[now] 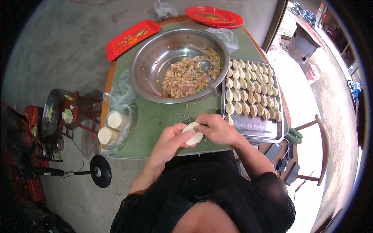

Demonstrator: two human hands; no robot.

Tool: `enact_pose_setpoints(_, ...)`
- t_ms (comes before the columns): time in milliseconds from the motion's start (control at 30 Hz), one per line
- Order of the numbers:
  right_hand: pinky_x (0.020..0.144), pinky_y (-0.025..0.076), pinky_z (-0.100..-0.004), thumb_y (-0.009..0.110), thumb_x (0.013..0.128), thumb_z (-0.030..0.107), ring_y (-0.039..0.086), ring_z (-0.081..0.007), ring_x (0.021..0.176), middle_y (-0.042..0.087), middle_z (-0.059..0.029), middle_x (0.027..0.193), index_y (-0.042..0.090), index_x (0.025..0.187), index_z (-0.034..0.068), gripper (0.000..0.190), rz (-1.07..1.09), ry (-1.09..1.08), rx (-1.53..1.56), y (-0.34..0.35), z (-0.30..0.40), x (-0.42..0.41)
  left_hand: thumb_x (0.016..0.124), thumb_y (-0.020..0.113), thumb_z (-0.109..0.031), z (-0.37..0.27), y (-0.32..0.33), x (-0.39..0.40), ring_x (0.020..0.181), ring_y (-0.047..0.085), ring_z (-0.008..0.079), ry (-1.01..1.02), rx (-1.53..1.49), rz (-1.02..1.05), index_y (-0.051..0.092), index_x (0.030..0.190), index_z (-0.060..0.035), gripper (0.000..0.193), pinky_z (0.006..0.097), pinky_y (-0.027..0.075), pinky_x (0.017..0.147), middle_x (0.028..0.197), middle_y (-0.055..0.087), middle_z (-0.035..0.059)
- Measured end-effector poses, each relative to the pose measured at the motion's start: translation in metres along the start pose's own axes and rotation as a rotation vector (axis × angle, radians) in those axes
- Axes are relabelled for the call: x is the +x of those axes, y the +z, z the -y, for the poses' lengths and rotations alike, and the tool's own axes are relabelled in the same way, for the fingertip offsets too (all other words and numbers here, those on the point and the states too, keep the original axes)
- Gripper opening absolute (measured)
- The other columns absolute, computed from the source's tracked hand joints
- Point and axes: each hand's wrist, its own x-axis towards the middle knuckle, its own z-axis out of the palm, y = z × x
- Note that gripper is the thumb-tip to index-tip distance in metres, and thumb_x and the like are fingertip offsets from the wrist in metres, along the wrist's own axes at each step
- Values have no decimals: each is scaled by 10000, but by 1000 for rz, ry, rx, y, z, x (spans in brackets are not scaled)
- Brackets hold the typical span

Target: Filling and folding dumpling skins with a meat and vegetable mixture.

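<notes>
A round white dumpling wrapper is held above the near edge of the green tabletop. My left hand grips its left side, thumb on top and fingers beneath. At the wrapper's upper right edge, the fingers of my right hand pinch it. Beyond both hands stands a wide steel basin with a chopped filling of meat and vegetables in it. A metal spoon lies on the filling, its handle over the rim. Rows of pleated dumplings lie on a metal tray to the right.
Two stacks of round wrappers in a plastic bag stand at the table's left. Red trays and red plates lie along the far edge. Right of the table, a wooden chair holds cucumbers and electronic devices.
</notes>
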Motion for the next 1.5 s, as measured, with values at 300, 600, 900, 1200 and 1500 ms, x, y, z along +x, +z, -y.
enact_pose_setpoints(300,640,444,-304,636,892,94,517,-120,700,568,-61,712,626,906,-22,117,40,83,236,5,-4,-3,977,543,-142,4,-11,5,696,628,79,-9,98,-160,622,1000,1,165,216,537,624,835,656,40)
enact_pose_setpoints(600,636,476,-354,629,859,101,582,-192,663,617,-150,727,629,860,-31,131,-20,11,127,-3,-8,1,970,523,-115,-7,-7,0,740,648,110,-19,-64,-122,601,1021,45,184,208,531,605,930,655,92)
enact_pose_setpoints(900,647,462,-265,670,862,88,546,-94,721,611,-46,754,637,904,-30,129,89,151,205,3,-2,-2,941,594,-121,-5,-9,9,750,654,100,-61,-17,-101,630,1037,16,172,216,543,617,877,675,57)
enact_pose_setpoints(1200,644,474,-270,693,825,57,566,-91,712,627,-47,741,628,877,-26,118,7,137,125,-1,-8,-1,944,566,-85,-2,-9,8,772,672,166,-1,-80,-167,607,1013,65,170,324,605,701,918,668,108)
enact_pose_setpoints(1500,642,480,-281,693,827,62,577,-100,697,628,-57,727,624,883,-32,130,204,123,124,-6,7,8,891,632,-50,0,-16,11,785,675,150,-101,-28,8,625,1048,61,193,275,544,692,923,691,99)
